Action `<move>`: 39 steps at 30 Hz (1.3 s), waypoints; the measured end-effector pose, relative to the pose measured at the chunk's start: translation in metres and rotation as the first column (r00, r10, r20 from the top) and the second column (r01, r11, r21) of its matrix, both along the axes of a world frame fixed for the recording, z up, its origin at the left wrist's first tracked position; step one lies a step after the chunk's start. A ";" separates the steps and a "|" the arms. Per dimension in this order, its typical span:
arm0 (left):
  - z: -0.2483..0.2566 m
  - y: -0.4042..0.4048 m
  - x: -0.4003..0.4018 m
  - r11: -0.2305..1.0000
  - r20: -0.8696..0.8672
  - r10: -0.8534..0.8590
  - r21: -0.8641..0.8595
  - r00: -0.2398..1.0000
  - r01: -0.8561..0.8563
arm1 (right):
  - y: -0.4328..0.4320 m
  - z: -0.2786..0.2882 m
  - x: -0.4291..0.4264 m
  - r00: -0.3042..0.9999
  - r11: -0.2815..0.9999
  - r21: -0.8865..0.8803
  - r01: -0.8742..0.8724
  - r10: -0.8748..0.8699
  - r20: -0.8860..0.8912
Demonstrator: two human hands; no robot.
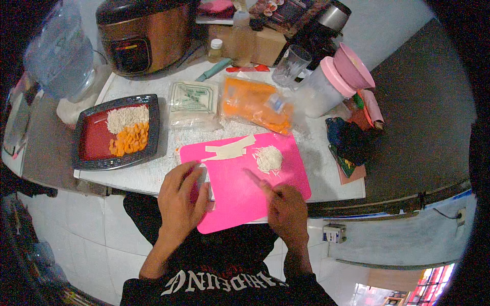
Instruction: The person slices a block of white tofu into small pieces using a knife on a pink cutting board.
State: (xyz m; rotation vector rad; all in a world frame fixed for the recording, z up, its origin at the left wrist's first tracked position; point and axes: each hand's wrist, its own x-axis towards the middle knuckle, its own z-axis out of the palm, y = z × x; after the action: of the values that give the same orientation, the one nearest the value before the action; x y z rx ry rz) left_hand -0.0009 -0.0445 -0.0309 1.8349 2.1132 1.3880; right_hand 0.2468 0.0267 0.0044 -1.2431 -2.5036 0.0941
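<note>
A pink cutting board (237, 191) lies at the table's front edge. In my right hand (286, 208) is a small knife; its blurred blade (252, 176) points up and left over the board. My left hand (182, 197) is at the board's left edge, fingers bent and thumb apart. Beside its thumb shows a pale patch (209, 204) that I cannot make out, and whether the hand grips anything is unclear. Flat cream-coloured strips (227, 150) lie at the board's top left. To their right sits a small heap of thin cream shreds (269, 158).
On the left, a dark woven-rim tray (157, 126) holds cream shreds (128, 118) and orange slices (132, 139). Behind the board lie a clear printed packet (193, 101) and an orange packet (254, 103). Farther back stand a multicooker (153, 42), a glass (291, 65) and a pink-lidded container (321, 91).
</note>
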 end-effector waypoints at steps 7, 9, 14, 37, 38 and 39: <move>0.003 -0.001 0.000 0.999 -0.011 -0.013 -0.036 1.000 0.012 | 0.031 -0.007 0.009 0.998 0.999 0.023 -0.032 0.033 -0.045; 0.003 -0.001 0.000 0.999 -0.016 -0.003 -0.047 1.000 0.002 | 0.037 -0.008 0.011 0.996 0.997 0.060 -0.042 0.047 -0.078; 0.007 0.004 0.001 0.998 -0.043 -0.012 -0.062 0.999 0.010 | 0.027 -0.002 0.004 0.968 0.982 0.110 -0.152 0.171 -0.186; 0.036 0.120 0.027 0.932 -0.577 -0.316 -0.339 0.753 0.131 | 0.140 -0.008 0.048 0.926 0.790 0.509 -0.343 0.374 0.044; 0.041 0.119 0.033 0.922 -0.518 -0.280 -0.380 0.808 0.076 | 0.141 -0.009 0.049 0.925 0.781 0.518 -0.348 0.375 0.055; 0.040 0.120 0.029 0.923 -0.527 -0.280 -0.379 0.802 0.073 | 0.141 -0.008 0.048 0.921 0.768 0.532 -0.357 0.384 0.065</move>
State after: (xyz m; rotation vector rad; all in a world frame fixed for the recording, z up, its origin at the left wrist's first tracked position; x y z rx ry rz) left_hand 0.0279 0.0753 0.0089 2.4162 2.1288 0.3927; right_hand 0.2944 0.1681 -0.0037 -0.5028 -2.4461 -0.4516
